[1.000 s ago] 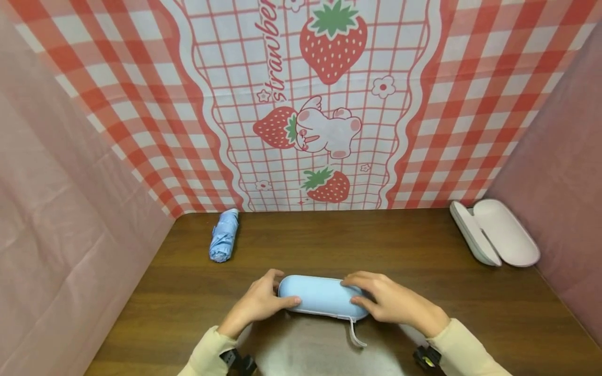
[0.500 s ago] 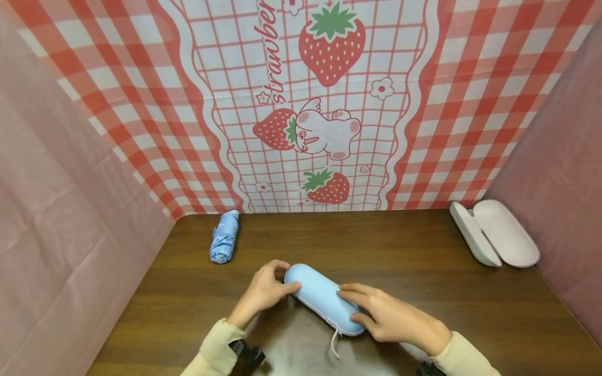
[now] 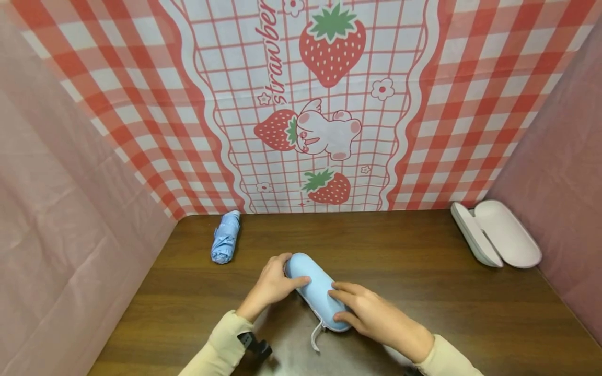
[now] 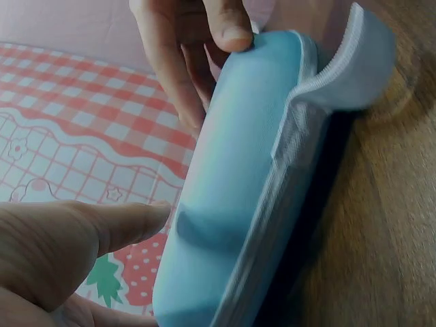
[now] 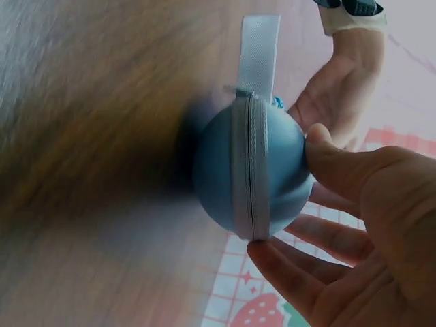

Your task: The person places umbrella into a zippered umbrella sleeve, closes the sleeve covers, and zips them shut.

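A light-blue oblong zip case (image 3: 317, 287) lies slantwise between both hands in the head view, its far end to the left. My left hand (image 3: 273, 282) holds that far end, with the thumb over the top and the other fingers around the back. The right hand (image 3: 373, 316) grips the near end between thumb and fingers. A grey-white strap (image 3: 315, 338) hangs off the near end. In the right wrist view, the closed zipper (image 5: 251, 170) runs around the case's rounded end. The left wrist view shows the zipper seam (image 4: 262, 225) along the side facing the table.
A folded blue umbrella (image 3: 226, 237) lies at the back left of the wooden table (image 3: 188, 318). An opened whitish hard case (image 3: 508, 232) stands at the back right. A strawberry-print checked cloth (image 3: 291, 193) hangs behind, and pink cloth (image 3: 80, 235) borders the sides.
The case has turned clockwise from nearly level to slanted, its left end moving away and its right end coming nearer and leftward. Both hands have moved along with it.
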Demonstrator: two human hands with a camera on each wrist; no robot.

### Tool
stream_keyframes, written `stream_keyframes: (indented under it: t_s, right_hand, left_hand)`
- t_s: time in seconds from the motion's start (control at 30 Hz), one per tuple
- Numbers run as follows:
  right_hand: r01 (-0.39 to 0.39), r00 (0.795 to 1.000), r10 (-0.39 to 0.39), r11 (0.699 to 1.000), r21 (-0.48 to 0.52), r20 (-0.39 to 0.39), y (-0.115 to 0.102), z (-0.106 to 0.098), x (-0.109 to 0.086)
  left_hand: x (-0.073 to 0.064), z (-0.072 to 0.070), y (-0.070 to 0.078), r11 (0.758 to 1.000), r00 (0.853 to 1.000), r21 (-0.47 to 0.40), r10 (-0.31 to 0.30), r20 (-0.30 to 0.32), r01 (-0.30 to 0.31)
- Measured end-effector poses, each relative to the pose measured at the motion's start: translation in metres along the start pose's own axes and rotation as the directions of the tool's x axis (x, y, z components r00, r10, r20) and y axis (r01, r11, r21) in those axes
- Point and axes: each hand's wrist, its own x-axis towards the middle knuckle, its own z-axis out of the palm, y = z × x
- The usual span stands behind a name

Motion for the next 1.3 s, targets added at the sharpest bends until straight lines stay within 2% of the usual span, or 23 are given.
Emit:
stream_keyframes:
  t_s: [0.1, 0.27, 0.33, 0.47, 0.63, 0.73, 0.9, 1.13, 1.3]
  right_hand:
    - [-0.002, 1.000, 0.001, 1.000, -0.015, -0.008, -0.002, 0.002, 0.000]
    - [-0.053, 0.995, 0.048, 0.998, 0.046, 0.085, -0.004, 0.000, 0.000]
    - [-0.065, 0.994, 0.058, 0.996, 0.067, 0.095, -0.003, 0.002, 0.001]
    - [-0.081, 0.995, 0.075, 0.991, 0.102, 0.061, -0.003, 0.009, 0.008]
    - [-0.117, 0.993, 0.114, 0.987, 0.114, 0.032, -0.002, 0.015, 0.018]
    - [-0.145, 0.989, 0.143, 0.981, 0.131, 0.024, -0.001, 0.018, 0.025]
    - [-0.180, 0.983, 0.183, 0.973, 0.146, -0.006, 0.000, 0.022, 0.035]
    - [-0.217, 0.975, 0.223, 0.964, 0.151, -0.022, 0.000, 0.026, 0.049]
    - [-0.237, 0.968, 0.247, 0.961, 0.145, -0.050, 0.003, 0.030, 0.058]
  left_hand:
    - [0.002, 0.003, 0.002, 1.000, 1.000, -0.011, -0.009, -0.001, 0.009]
    - [0.009, 0.004, 0.002, 1.000, 1.000, -0.001, -0.005, 0.011, 0.005]
    - [0.012, 0.003, 0.002, 1.000, 1.000, 0.001, -0.013, 0.025, 0.013]
    - [0.023, -0.001, 0.001, 0.999, 0.999, -0.017, -0.029, 0.043, 0.030]
    - [0.037, -0.004, -0.002, 0.997, 0.999, -0.063, -0.036, 0.034, 0.038]
    - [0.043, -0.005, -0.002, 0.993, 0.997, -0.089, -0.068, 0.042, 0.072]
    - [0.053, -0.010, 0.001, 0.992, 0.993, -0.075, -0.094, 0.073, 0.099]
    - [0.064, -0.015, 0.003, 0.978, 0.984, -0.131, -0.150, 0.096, 0.162]
    - [0.073, -0.018, 0.003, 0.981, 0.985, -0.115, -0.147, 0.089, 0.157]
